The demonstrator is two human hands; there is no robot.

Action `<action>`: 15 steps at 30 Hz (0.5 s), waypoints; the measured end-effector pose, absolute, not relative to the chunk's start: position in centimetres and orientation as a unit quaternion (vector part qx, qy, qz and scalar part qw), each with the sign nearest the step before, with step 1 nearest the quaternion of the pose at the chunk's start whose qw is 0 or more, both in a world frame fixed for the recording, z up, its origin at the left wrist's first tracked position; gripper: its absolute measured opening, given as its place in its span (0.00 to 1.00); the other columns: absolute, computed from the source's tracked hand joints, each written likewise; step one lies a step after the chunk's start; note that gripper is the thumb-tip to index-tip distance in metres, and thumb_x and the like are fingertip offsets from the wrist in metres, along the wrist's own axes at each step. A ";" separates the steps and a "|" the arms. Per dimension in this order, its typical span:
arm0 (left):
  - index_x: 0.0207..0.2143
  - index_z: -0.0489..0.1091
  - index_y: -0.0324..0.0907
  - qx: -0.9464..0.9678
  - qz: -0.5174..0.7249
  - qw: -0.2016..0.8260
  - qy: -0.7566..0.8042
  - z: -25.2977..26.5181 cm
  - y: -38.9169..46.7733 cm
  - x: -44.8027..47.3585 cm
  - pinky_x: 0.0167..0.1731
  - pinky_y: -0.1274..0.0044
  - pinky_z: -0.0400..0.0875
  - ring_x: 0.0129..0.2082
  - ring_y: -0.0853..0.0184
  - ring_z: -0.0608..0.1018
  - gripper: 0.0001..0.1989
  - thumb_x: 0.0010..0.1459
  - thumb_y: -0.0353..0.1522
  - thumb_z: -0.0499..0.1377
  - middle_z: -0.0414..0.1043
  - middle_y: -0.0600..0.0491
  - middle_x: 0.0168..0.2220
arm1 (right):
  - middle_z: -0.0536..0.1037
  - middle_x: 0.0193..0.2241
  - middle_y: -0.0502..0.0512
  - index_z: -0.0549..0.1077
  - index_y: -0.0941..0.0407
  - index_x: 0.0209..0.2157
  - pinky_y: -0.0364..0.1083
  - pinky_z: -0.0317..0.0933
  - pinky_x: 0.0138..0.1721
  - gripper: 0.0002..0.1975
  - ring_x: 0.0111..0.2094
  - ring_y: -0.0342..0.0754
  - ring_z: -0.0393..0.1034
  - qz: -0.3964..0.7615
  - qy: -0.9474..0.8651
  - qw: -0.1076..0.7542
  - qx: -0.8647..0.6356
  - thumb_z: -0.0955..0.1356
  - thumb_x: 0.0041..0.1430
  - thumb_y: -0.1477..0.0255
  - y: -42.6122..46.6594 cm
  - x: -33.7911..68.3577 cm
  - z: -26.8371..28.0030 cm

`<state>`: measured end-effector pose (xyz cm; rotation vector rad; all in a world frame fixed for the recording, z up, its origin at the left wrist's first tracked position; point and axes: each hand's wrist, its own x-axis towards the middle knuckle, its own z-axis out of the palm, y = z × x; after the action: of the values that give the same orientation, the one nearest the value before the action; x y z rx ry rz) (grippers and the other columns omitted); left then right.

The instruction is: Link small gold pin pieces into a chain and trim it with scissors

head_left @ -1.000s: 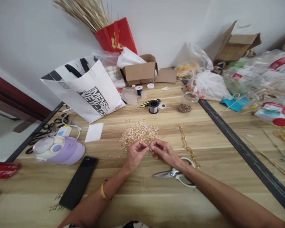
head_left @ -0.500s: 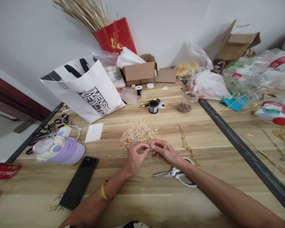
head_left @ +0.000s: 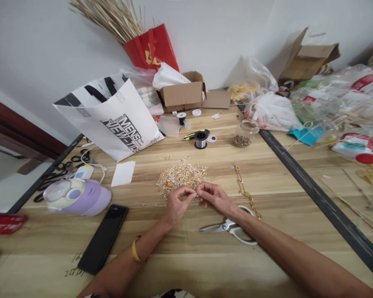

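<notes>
Close to the pile of small gold and clear beads (head_left: pixel 182 174), my left hand (head_left: pixel 178 205) is closed in a pinch between thumb and forefinger. The fingertips of my right hand (head_left: pixel 216 198) meet it there, also pinched. What lies between the fingertips is too small to make out. A thin strand with clear beads (head_left: pixel 155 205) runs out to the left of my left hand, and fine thread shows faintly below the hands. White-handled scissors (head_left: pixel 228 225) lie under my right wrist. Beyond that forearm a gold chain (head_left: pixel 244 188) rests on the table.
Behind the pile stand a wire spool (head_left: pixel 200 140) and a glass jar of beads (head_left: pixel 244 134). A black phone (head_left: pixel 104 240) and a purple and white container (head_left: pixel 77 196) lie at left, near a white bag (head_left: pixel 112 120). Plastic bags (head_left: pixel 272 111) and bottles crowd the right.
</notes>
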<state>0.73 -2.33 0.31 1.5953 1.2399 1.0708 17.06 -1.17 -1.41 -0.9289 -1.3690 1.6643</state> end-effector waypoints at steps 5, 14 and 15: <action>0.24 0.70 0.39 0.622 0.437 0.456 0.463 0.1 -2.1 0.6 0.35 0.77 0.69 0.32 0.67 0.74 0.05 0.50 0.31 0.60 0.73 0.51 0.29 | 0.65 0.22 0.47 0.68 0.59 0.28 0.38 0.59 0.21 0.16 0.21 0.38 0.60 0.648 -0.540 0.397 -0.362 0.68 0.53 0.58 -1.2 17.0 -1.2; 0.24 0.70 0.37 0.565 0.422 0.530 0.471 0.2 -1.9 0.5 0.35 0.75 0.71 0.33 0.66 0.77 0.09 0.49 0.34 0.62 0.76 0.49 0.31 | 0.65 0.21 0.48 0.69 0.59 0.29 0.39 0.55 0.20 0.14 0.21 0.39 0.56 0.586 -0.573 0.417 -0.394 0.67 0.55 0.61 -1.5 16.9 -1.8; 0.24 0.69 0.37 0.559 0.417 0.537 0.475 0.3 -1.9 0.5 0.34 0.76 0.71 0.30 0.67 0.77 0.09 0.49 0.35 0.62 0.75 0.50 0.28 | 0.66 0.22 0.48 0.70 0.59 0.29 0.39 0.54 0.20 0.14 0.21 0.39 0.57 0.577 -0.577 0.420 -0.398 0.67 0.56 0.61 -1.5 16.9 -1.9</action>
<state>0.50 -1.89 0.26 1.3307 1.1311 0.9926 16.94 -1.50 -1.87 -0.9966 -1.4466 1.4466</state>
